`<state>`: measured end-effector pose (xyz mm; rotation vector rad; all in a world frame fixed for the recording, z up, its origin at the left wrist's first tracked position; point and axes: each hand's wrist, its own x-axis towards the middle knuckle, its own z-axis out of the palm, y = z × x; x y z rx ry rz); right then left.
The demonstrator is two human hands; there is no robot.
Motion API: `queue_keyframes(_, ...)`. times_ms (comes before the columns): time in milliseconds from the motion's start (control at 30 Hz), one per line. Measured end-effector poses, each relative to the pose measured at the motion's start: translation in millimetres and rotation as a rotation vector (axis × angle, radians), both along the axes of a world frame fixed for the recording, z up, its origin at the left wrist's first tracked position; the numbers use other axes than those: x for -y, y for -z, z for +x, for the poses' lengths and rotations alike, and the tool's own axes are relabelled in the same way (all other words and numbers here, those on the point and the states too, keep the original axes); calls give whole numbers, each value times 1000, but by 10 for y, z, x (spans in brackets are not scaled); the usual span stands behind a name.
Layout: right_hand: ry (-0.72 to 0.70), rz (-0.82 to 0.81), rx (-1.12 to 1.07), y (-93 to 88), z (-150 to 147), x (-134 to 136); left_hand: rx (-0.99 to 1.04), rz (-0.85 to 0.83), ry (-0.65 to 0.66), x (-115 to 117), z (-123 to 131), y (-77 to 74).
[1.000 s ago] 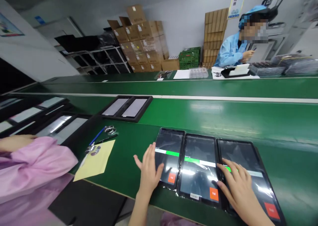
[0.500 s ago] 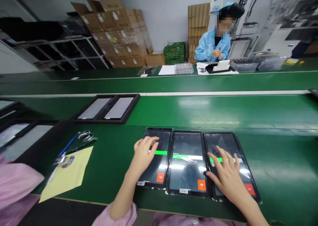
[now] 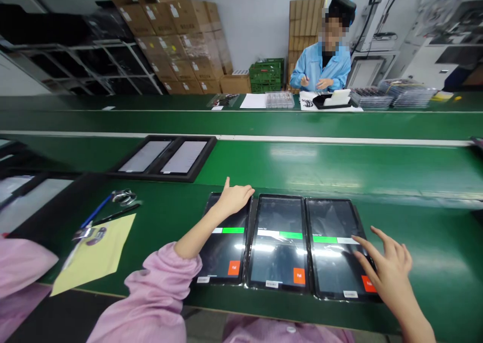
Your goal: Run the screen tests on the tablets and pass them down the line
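Several black-framed tablets in plastic film lie side by side on the green bench, each screen showing a green bar and an orange button. My left hand (image 3: 236, 198) rests on the top edge of the left tablet (image 3: 226, 255), with the index finger raised. The middle tablet (image 3: 278, 242) stands between the others, untouched. My right hand (image 3: 388, 267) hovers at the lower right of the right tablet (image 3: 330, 252), its spread fingertips at or just over the screen. Neither hand holds anything.
To the left lie a yellow envelope (image 3: 94, 252), a blue pen (image 3: 96, 211), and a black pen (image 3: 116, 214). Black trays of panels (image 3: 164, 157) sit beyond. A person in a blue coat (image 3: 320, 69) works at the far bench among stacked cartons.
My left hand has moved up from the left tablet's screen to its top edge. My right hand has moved right, toward the tablet's corner. The view has shifted slightly.
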<state>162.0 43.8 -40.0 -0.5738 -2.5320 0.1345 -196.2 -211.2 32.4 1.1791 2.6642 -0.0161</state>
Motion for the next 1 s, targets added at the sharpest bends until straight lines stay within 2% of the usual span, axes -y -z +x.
queue_keyframes(100,19,-210,-65,34,-27,-150,70,15,-3,46,48,-9)
queue_keyframes(267,87,-698,-190,239,-308,-551,46,-42,38,79,123,48)
queue_keyframes(367,137,-837,-254,330,-482,-676,3,-120,50,85,159,81)
queue_keyframes(500,207,-975,-313,307,-551,-611,18,-159,30,83,186,81)
queue_keyframes(700,290,-1071,-329,200,-505,-474,28,-119,-31,62,202,63)
queue_keyframes(1000,335,-949,-275,210,-501,-510,111,-164,32,35,151,-39)
